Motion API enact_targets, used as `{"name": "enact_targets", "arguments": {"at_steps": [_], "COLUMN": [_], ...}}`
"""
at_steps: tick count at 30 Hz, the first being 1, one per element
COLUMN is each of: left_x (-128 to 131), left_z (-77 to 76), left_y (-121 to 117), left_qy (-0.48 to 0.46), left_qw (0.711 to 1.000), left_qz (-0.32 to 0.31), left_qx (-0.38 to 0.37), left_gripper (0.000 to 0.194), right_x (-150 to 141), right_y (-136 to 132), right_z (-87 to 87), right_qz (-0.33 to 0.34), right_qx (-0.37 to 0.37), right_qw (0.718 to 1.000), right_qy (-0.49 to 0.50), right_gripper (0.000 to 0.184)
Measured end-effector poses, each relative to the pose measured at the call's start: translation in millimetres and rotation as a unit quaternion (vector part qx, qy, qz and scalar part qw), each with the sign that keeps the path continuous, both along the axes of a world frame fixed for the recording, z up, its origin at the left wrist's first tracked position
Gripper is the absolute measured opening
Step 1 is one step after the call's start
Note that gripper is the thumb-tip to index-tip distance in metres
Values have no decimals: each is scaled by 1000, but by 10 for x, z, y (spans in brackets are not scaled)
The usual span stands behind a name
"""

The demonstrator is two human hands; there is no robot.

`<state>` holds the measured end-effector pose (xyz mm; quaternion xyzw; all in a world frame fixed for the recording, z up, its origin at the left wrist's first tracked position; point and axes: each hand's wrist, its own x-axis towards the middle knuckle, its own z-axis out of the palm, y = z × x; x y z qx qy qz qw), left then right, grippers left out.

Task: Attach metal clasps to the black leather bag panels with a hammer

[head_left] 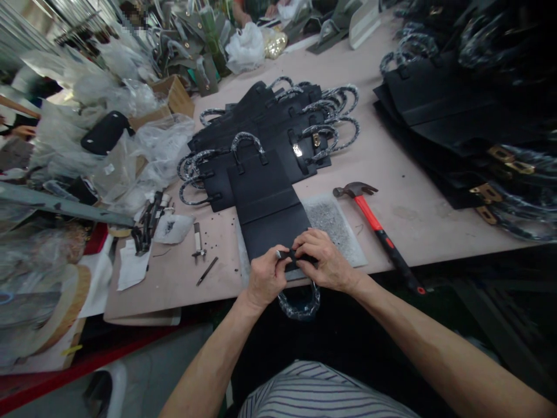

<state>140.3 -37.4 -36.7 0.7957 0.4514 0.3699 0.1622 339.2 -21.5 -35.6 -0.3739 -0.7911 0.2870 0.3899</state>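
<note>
Fingers of the left hand [266, 280] pinch a slim dark piece [285, 255] with a pale end; those of the right hand [324, 258] curl just beside it at the near end of a black panel [270, 200], their exact grip unclear. That panel lies over a speckled pad [337, 226], its wrapped handle [300, 310] past the table [391, 191] edge. Rightward rests a hammer [369, 215]; beyond, more black panels [278, 125].

No text, label or number is legible here.
</note>
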Motion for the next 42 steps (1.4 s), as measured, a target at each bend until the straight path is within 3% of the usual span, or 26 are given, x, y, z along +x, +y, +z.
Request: {"name": "enact_targets", "arguments": {"at_steps": [3, 6, 8, 10, 13, 15, 17, 19, 21, 23, 26, 28, 31, 33, 35, 38, 40, 42], "left_x": [20, 26, 28, 30, 37, 41, 41, 40, 37, 36, 36, 36, 32, 29, 26, 22, 19, 16], "left_z": [33, 35, 26, 15, 1, -4, -6, -6, -4, 0, 8, 13, 5, -13, -36, -61, -68, -71], "left_y": [4, 12, 17, 18, 16, 15, 16, 18, 20, 20, 16, 13, 14, 18, 20, 20, 18, 17], "left_qy": [7, -12, -31, -45, -52, -52, -53, -57, -64, -71, -77, -75, -67, -63, -59, -53, -49, -48], "left_qw": [1000, 999, 999, 998, 997, 997, 996, 996, 996, 995, 994, 994, 995, 995, 996, 996, 996, 995], "left_qz": [1, 3, 9, 12, 12, 18, 24, 25, 23, 21, 20, 20, 20, 19, 21, 25, 23, 18], "left_qx": [-17, -34, -42, -46, -52, -57, -62, -64, -63, -64, -70, -74, -74, -70, -68, -70, -74, -82], "left_gripper": [15, 14, 14, 14, 14, 14, 14, 15, 15, 15, 13, 13, 14, 14, 13, 11, 11, 11], "right_x": [82, 367, 656, 951, 1244, 1300, 1279, 1225, 1162, 1094, 986, 915, 807, 726, 643, 554, 527, 512], "right_y": [1, 7, 11, 13, 28, 60, 105, 147, 161, 132, 12, -96, -242, -310, -351, -369, -375, -396], "right_z": [104, 199, 201, 151, 62, 58, 114, 207, 306, 408, 628, 851, 1216, 1381, 1457, 1523, 1605, 1683], "right_qz": [-18, -146, -269, -353, -374, -367, -337, -281, -243, -241, -261, -271, -252, -212, -161, -98, -104, -157], "right_qx": [1, 32, 46, -1, -153, -276, -424, -534, -574, -575, -554, -493, -286, -132, -41, -4, 18, 57], "right_qw": [999, 989, 959, 913, 853, 844, 832, 797, 778, 776, 782, 821, 924, 962, 965, 949, 949, 959], "right_qy": [42, 16, -75, -206, -331, -278, -120, 26, 84, 97, 116, 97, -18, -115, -205, -298, -299, -231], "right_gripper": [13, 12, 16, 27, 35, 23, 12, 11, 10, 7, 15, 27, 35, 36, 34, 30, 32, 32]}}
